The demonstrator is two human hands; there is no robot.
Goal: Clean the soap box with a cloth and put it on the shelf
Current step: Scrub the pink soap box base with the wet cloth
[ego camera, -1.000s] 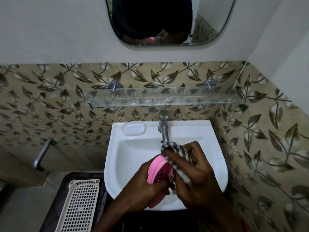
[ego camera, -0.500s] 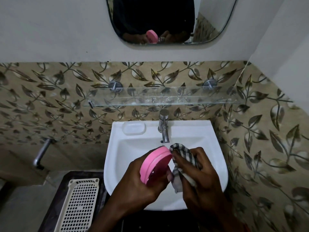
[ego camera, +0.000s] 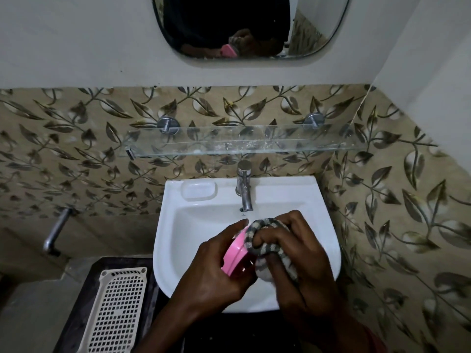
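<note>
Over the white sink [ego camera: 323, 225] my left hand [ego camera: 214, 273] grips a pink soap box [ego camera: 235, 253], held on edge with its open side turned toward my right hand. My right hand [ego camera: 298, 256] is closed on a bunched grey-and-white striped cloth [ego camera: 262, 231] and presses it against the box's inner side. Most of the box is hidden by my fingers and the cloth. The glass shelf [ego camera: 229, 143] hangs on the tiled wall above the tap, with nothing standing on it.
A chrome tap [ego camera: 244, 186] rises at the back of the sink, just beyond my hands. A mirror [ego camera: 249, 26] hangs above the shelf. A cream perforated plastic tray [ego camera: 114, 312] lies on a dark surface at lower left. A metal pipe [ego camera: 54, 234] juts from the left wall.
My left hand has turned and lowered the pink box slightly. My right hand has moved the cloth up and pushed it into the box's inner side.
</note>
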